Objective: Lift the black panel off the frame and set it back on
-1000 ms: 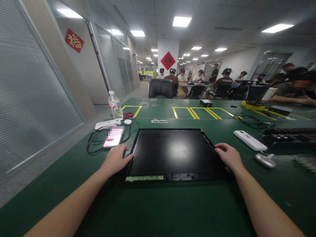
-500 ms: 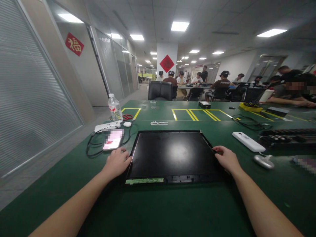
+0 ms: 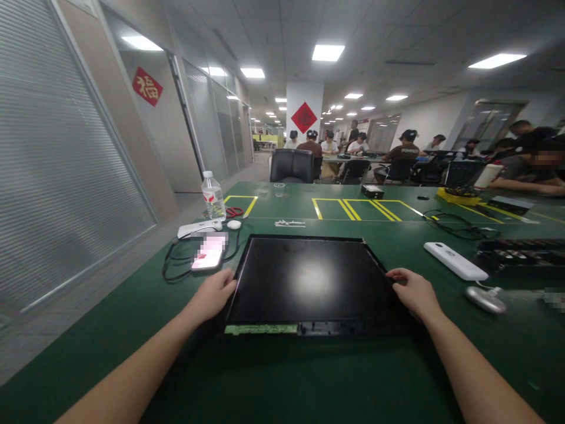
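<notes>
A black flat display panel [image 3: 304,285] with a dark frame lies in front of me. A green circuit strip [image 3: 261,329] runs along the left part of its near edge. My left hand [image 3: 217,292] is closed on the panel's left edge, thumb on top. On the opposite side, my right hand [image 3: 412,290] grips the right edge, its fingers bent and partly hidden under the frame. Just beyond my left hand lies a phone [image 3: 209,252] with a lit, blurred screen.
A water bottle [image 3: 213,197], red scissors [image 3: 234,212] and a white power bank [image 3: 199,228] with a cable stand at the left. Another white power bank [image 3: 454,261] and a silver device [image 3: 485,299] lie right. A plastic cup [image 3: 279,189] is farther back. Several people sit beyond.
The view has shifted slightly, so the scene sits a little more to the right and lower. Both hands stay at the panel's side edges.
</notes>
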`<move>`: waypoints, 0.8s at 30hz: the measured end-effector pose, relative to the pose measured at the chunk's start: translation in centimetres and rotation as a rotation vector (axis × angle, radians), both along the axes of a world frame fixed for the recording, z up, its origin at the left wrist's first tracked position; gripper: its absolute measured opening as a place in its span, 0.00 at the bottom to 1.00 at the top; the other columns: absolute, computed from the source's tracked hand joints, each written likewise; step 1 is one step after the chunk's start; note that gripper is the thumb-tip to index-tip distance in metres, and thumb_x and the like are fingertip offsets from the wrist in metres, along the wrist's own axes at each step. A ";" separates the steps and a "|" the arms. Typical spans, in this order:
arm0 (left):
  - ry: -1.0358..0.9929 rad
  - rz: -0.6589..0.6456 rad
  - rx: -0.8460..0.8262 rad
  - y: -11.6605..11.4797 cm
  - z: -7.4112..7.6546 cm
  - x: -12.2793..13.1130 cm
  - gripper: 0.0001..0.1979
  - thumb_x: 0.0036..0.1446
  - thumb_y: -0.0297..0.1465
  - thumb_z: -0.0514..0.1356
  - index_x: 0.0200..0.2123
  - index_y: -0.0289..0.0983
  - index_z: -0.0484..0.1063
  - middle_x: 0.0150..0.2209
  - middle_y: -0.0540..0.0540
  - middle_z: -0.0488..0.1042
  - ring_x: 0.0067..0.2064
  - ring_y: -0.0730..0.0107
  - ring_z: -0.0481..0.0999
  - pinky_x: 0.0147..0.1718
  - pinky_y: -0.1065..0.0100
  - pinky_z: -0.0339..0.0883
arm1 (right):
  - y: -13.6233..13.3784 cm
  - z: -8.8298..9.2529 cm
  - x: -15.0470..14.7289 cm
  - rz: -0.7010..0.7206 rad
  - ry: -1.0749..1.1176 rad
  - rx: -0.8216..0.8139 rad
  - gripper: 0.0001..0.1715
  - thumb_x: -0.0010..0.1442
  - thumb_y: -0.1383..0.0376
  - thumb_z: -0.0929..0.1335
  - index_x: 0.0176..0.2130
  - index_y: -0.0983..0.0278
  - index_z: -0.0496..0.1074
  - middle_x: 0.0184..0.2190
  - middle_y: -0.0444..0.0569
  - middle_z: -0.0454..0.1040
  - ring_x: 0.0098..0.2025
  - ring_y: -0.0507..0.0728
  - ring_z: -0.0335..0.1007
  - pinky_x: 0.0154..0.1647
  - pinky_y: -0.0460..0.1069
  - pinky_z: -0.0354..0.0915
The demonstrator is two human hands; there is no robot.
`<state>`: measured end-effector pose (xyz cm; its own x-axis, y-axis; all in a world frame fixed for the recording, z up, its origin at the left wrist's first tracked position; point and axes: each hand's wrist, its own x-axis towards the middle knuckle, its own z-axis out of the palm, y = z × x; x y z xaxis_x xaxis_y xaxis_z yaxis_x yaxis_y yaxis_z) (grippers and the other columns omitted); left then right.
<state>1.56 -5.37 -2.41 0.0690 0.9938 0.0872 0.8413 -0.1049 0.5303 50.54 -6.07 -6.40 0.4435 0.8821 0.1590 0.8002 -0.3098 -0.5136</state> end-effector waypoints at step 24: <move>-1.185 0.374 -0.130 -0.7 0.3 1.2 0.25 0.36 0.41 0.73 0.18 0.40 0.57 0.13 0.58 0.63 0.15 0.78 0.62 0.15 0.76 0.55 | -0.1 0.1 -0.1 0.017 -0.002 0.014 0.16 0.47 0.67 0.66 0.35 0.57 0.80 0.35 0.46 0.80 0.36 0.57 0.74 0.32 0.49 0.63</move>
<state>2.75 -6.10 -2.13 -0.2736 0.9413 -0.1977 -0.1937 0.1474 0.9699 50.48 -6.12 -6.35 0.4281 0.8872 0.1719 0.8063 -0.2890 -0.5161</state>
